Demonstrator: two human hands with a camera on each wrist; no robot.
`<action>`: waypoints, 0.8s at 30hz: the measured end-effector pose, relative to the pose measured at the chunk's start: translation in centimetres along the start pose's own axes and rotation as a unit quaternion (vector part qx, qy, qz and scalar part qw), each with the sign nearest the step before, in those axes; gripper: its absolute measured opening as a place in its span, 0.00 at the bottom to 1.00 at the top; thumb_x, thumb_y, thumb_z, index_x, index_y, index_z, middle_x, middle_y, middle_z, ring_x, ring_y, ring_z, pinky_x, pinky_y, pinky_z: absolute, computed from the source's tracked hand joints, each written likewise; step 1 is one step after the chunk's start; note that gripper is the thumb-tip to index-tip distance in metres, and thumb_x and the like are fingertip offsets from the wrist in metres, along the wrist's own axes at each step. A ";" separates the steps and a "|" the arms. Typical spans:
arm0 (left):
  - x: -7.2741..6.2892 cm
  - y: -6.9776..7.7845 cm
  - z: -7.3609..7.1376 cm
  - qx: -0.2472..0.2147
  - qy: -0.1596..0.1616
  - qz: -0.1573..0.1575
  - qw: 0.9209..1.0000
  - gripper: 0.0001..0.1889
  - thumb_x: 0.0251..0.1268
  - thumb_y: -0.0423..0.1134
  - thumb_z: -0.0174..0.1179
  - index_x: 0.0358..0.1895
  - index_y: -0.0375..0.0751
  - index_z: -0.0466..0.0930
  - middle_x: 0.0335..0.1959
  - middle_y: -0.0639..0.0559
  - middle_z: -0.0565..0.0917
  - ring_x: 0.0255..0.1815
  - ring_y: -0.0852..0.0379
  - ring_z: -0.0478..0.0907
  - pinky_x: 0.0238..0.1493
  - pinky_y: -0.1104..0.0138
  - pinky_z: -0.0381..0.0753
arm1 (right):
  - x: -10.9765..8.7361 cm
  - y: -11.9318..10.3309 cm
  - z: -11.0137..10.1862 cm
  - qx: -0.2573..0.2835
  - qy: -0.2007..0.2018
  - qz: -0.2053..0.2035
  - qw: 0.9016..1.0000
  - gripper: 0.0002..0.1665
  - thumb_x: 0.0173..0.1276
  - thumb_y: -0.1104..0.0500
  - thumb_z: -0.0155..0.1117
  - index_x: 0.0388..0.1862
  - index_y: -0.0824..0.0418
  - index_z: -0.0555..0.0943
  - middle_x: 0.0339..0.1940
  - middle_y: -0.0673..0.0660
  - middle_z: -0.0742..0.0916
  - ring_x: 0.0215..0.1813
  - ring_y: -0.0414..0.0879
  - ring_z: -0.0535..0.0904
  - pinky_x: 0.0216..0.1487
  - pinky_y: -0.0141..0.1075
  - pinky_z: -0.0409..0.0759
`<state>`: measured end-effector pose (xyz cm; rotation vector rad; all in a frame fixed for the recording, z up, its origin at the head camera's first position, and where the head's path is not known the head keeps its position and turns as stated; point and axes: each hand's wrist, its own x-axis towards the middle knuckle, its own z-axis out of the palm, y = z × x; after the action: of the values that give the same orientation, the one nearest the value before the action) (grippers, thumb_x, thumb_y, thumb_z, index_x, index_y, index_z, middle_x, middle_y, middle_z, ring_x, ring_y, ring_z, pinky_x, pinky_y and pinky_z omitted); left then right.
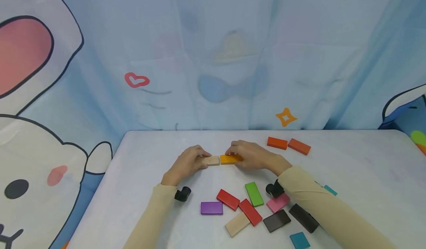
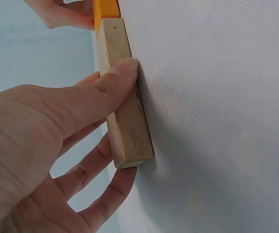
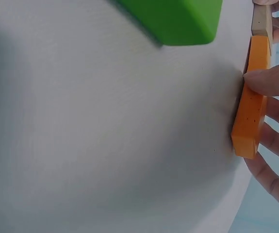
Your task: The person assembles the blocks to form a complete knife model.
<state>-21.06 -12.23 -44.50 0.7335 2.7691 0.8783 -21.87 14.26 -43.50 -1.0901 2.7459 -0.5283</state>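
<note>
In the head view my left hand (image 1: 189, 160) holds a plain wooden block (image 1: 212, 160) between thumb and fingers, low over the white table. My right hand (image 1: 251, 154) grips an orange-yellow block (image 1: 229, 159) in the same way. Both blocks lie lengthwise in one line, their short ends facing each other with hardly any space between. In the left wrist view the thumb presses the near long side of the wooden block (image 2: 124, 116), with fingers behind it. The right wrist view has the thumb on the orange-yellow block (image 3: 251, 107) and fingertips around its far side.
Nearer the front lie a purple block (image 1: 211, 208), two red blocks (image 1: 228, 199), a green block (image 1: 254, 194), another wooden block (image 1: 237, 224), dark blocks (image 1: 277, 221), a pink block (image 1: 278, 203) and teal blocks (image 1: 300, 240). Two orange-red blocks (image 1: 277, 143) lie behind, right. A printed curtain (image 1: 233, 57) hangs behind.
</note>
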 end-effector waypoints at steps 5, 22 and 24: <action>0.1 -0.1 -0.1 -0.004 -0.008 0.002 1.000 0.17 0.64 0.33 0.74 0.56 0.39 0.89 0.49 0.50 0.86 0.50 0.51 0.80 0.59 0.56 0.81 | 0.2 0.0 0.0 0.013 -0.005 -0.002 1.000 0.19 0.67 0.65 0.74 0.57 0.63 0.86 0.49 0.54 0.85 0.51 0.50 0.81 0.60 0.48 0.83; 0.3 0.2 -0.5 0.003 -0.023 -0.018 1.000 0.19 0.64 0.33 0.74 0.58 0.41 0.89 0.45 0.52 0.84 0.47 0.53 0.77 0.54 0.60 0.79 | 0.6 -0.2 -0.2 0.022 -0.033 -0.001 0.999 0.22 0.67 0.65 0.75 0.60 0.63 0.86 0.49 0.53 0.85 0.52 0.50 0.80 0.63 0.48 0.81; 0.3 0.2 -0.5 0.000 -0.024 -0.020 1.000 0.19 0.64 0.33 0.74 0.58 0.41 0.89 0.45 0.51 0.84 0.47 0.53 0.77 0.54 0.60 0.79 | 0.6 -0.3 -0.2 0.020 -0.032 0.000 0.999 0.22 0.67 0.65 0.75 0.60 0.63 0.86 0.48 0.53 0.85 0.52 0.50 0.80 0.63 0.48 0.81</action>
<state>-21.36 -12.16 -43.94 0.6878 2.7313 0.8421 -22.16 13.75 -43.23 -1.0800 2.6692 -0.5373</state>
